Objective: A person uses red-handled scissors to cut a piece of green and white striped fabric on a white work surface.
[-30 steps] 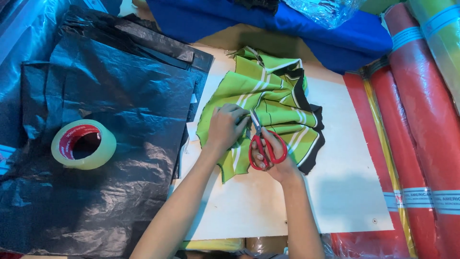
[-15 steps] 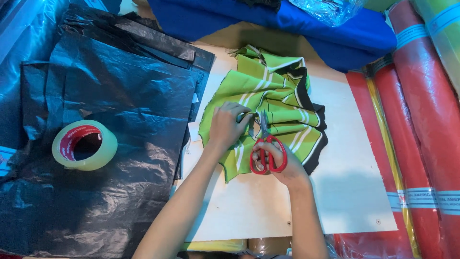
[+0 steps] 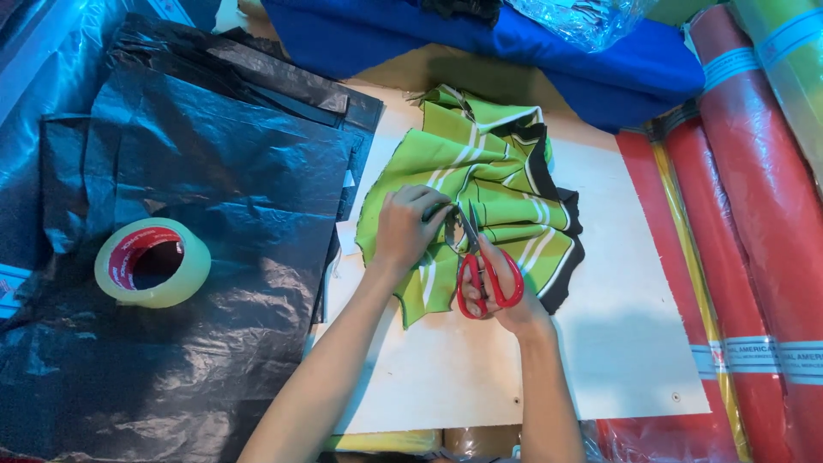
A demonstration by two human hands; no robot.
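Note:
A folded green cloth point(image 3: 497, 184) with white stripes and black edging lies on a pale board point(image 3: 634, 334). My left hand point(image 3: 403, 227) pinches the cloth's near left part. My right hand point(image 3: 506, 296) grips red-handled scissors point(image 3: 480, 270), fingers through the loops. The blades point up and away, right beside my left fingers and over the cloth.
Black plastic sheets point(image 3: 197, 223) cover the left side, with a roll of clear tape point(image 3: 153, 261) resting on them. Blue cloth point(image 3: 480, 39) is piled at the back. Red fabric rolls point(image 3: 754, 240) and a yellow-green roll point(image 3: 793, 51) line the right edge.
My hands and the scissors have stayed at the same spot on the cloth. My left fingers shifted slightly at the blades.

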